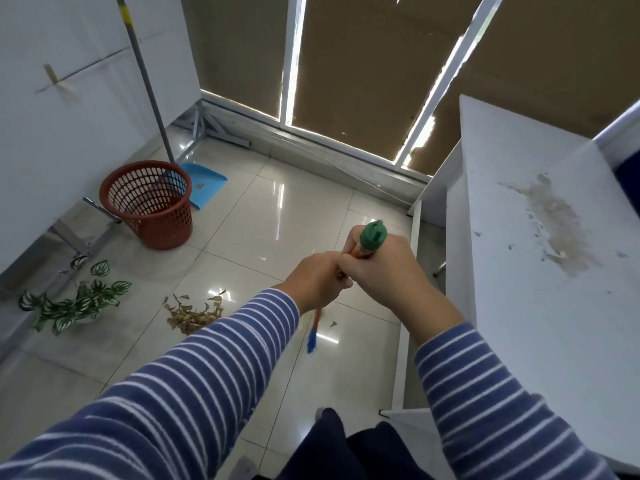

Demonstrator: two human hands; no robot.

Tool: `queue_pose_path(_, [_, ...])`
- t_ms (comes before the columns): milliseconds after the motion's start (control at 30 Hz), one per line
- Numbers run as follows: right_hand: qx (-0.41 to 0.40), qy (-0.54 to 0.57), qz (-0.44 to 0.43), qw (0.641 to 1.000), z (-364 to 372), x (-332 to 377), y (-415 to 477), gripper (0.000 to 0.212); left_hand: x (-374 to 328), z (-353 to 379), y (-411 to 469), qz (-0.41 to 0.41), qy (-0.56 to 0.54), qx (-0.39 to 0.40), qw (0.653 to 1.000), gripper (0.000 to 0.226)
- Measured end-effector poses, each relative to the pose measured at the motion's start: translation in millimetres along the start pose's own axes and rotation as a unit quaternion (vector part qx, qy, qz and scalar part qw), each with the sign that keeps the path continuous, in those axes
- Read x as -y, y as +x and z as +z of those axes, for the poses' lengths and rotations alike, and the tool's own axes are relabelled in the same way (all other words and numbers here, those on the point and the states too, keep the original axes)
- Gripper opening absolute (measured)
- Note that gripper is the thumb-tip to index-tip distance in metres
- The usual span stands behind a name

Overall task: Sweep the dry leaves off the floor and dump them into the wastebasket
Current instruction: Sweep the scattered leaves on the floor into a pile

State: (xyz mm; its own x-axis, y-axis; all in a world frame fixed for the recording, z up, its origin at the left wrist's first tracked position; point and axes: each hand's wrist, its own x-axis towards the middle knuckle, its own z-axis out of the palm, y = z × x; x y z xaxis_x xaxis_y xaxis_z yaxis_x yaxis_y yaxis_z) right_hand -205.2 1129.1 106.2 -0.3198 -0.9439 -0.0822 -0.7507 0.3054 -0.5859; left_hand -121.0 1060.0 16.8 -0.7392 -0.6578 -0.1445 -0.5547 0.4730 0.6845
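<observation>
Both my hands grip a broom handle with a green cap (372,234) and an orange shaft. My right hand (384,268) holds it just under the cap, and my left hand (317,280) holds it right below. The broom's blue lower part (313,336) shows blurred beneath my left wrist. A pile of dry leaves (190,315) lies on the tiled floor left of my left arm, and one stray leaf (333,323) lies near the broom. The red mesh wastebasket (149,206) stands upright at the far left. A blue dustpan (204,185) with a long grey handle rests behind it.
A green-and-white leafy plant (74,301) lies on the floor at the left. A white table (540,271) with a peeling top fills the right side. White panels on metal feet line the left wall. Covered windows close off the far side.
</observation>
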Motion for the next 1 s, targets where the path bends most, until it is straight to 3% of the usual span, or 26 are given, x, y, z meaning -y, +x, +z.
queue_pose_path(267, [0.032, -0.020, 0.053, 0.998, 25.1, -44.7, -2.5, 0.007, 1.2, 52.8, 13.6, -0.048, -0.090, 0.060, 0.993, 0.020])
queue_pose_path(500, [0.048, 0.057, 0.056, 0.996, 29.1, -69.1, -6.0, 0.005, 7.9, 55.2, 11.8, -0.042, 0.021, 0.075, 0.996, 0.013])
queue_pose_path(633, [0.053, 0.113, 0.045, 0.991, 21.0, -64.1, -1.1, 0.003, 8.3, 33.6, 5.9, -0.006, 0.080, 0.051, 0.996, 0.027])
queue_pose_path(767, [0.036, 0.136, 0.020, 0.990, 9.3, -47.5, 2.3, 0.007, 7.9, 10.2, 1.7, 0.015, 0.101, 0.034, 0.994, 0.016])
queue_pose_path(867, [0.051, 0.111, -0.002, 0.993, 7.8, -25.6, 3.1, 0.001, 12.2, -6.4, -3.4, 0.005, 0.073, 0.038, 0.997, 0.018])
queue_pose_path(1000, [0.066, 0.062, -0.016, 0.996, 28.0, 0.6, 5.9, 0.011, 29.7, -16.1, -16.5, -0.041, 0.018, 0.066, 0.997, 0.008])
